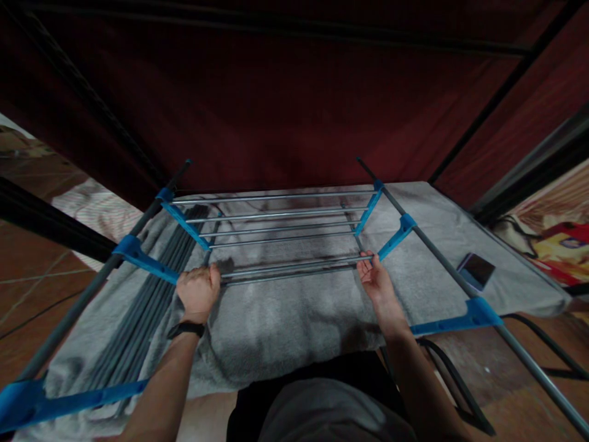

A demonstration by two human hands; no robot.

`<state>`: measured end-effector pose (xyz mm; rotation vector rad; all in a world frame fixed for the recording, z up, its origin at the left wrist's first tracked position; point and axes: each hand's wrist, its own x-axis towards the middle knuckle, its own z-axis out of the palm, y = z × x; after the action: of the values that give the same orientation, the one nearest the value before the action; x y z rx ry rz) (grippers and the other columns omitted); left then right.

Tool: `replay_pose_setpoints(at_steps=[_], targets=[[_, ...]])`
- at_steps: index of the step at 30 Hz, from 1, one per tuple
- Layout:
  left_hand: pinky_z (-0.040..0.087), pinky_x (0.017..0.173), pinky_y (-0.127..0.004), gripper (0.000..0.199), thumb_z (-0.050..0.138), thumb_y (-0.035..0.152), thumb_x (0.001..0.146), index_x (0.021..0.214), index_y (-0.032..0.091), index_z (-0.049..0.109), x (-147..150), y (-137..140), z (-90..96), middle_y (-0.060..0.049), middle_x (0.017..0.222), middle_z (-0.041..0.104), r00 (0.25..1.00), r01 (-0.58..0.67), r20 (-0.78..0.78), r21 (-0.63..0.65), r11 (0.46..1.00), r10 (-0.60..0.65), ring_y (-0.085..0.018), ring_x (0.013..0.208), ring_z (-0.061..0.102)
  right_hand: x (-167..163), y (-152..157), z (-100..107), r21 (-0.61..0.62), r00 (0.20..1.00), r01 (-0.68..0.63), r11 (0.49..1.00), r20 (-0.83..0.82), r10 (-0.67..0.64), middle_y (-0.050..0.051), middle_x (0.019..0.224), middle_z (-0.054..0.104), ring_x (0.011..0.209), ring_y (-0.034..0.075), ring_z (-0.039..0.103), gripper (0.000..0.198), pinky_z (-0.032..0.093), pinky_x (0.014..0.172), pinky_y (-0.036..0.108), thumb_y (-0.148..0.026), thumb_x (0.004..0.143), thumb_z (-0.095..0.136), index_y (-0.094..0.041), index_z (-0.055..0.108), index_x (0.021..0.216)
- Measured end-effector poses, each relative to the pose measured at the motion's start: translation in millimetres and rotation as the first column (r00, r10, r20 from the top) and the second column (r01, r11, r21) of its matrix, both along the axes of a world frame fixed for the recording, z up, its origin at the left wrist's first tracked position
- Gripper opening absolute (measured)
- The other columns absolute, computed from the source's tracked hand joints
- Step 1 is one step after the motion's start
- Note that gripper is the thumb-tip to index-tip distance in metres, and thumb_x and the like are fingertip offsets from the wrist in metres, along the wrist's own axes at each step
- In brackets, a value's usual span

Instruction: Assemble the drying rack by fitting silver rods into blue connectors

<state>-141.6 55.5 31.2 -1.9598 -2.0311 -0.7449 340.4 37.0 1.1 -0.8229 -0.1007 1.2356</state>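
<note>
A partly assembled rack of grey metal tubes and blue plastic brackets (145, 261) stands on a grey blanket. My left hand (199, 290), with a dark wristband, is closed over the left end of the middle-tier rods (285, 270), where they meet a bracket. At their other end, my right hand (376, 281) holds a rod between thumb and fingers, close to the right middle bracket (396, 238). The far tier has several thin rods (276, 214) running between its two brackets. The nearest brackets, including the right one (455, 322), show no rods between them.
Several loose grey tubes (150, 307) lie in a bundle on the blanket (294, 331) at left. A phone (477, 271) rests on the right. Dark red fabric (285, 110) on a dark frame rises behind the rack. Dark metal chair legs (460, 387) stand at lower right.
</note>
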Motion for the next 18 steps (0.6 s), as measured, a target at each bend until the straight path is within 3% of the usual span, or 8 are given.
replay_pose_setpoints(at_steps=[3,9,18], targets=[[0.041,0.081,-0.047,0.036,0.047,0.037,0.093,0.063,0.02,0.058,-0.8,0.4,-1.5,-0.013,0.064,0.059,0.999,-0.006,0.041,-0.023,1.0,0.006,-0.029,0.072,0.06,-0.4,0.2,0.9,-0.02,1.0,0.019,1.0,0.009,-0.019,-0.006,0.087,0.077,0.079,0.01,0.074,0.009,0.064,0.083,0.024,-0.032,0.093,0.076,-0.026,0.07,0.094],[0.04,0.077,-0.044,0.037,0.044,0.036,0.096,0.063,0.022,0.054,-1.8,0.3,-3.0,-0.011,0.062,0.058,0.999,0.007,-0.042,0.006,1.0,-0.007,-0.027,0.07,0.058,-2.4,-0.4,5.2,-0.028,0.999,0.039,0.999,-0.018,-0.04,-0.003,0.088,0.078,0.077,0.009,0.074,0.01,0.063,0.079,0.02,-0.028,0.1,0.065,-0.023,0.072,0.095],[0.038,0.076,-0.044,0.039,0.041,0.036,0.098,0.065,0.022,0.056,-4.9,0.5,-6.4,-0.013,0.065,0.062,0.996,-0.01,-0.094,-0.026,1.0,0.008,-0.028,0.069,0.058,-0.5,-0.6,2.9,-0.012,0.999,0.038,0.999,-0.003,-0.038,-0.003,0.088,0.079,0.079,0.01,0.075,0.007,0.064,0.074,0.021,-0.028,0.099,0.067,-0.025,0.073,0.095]])
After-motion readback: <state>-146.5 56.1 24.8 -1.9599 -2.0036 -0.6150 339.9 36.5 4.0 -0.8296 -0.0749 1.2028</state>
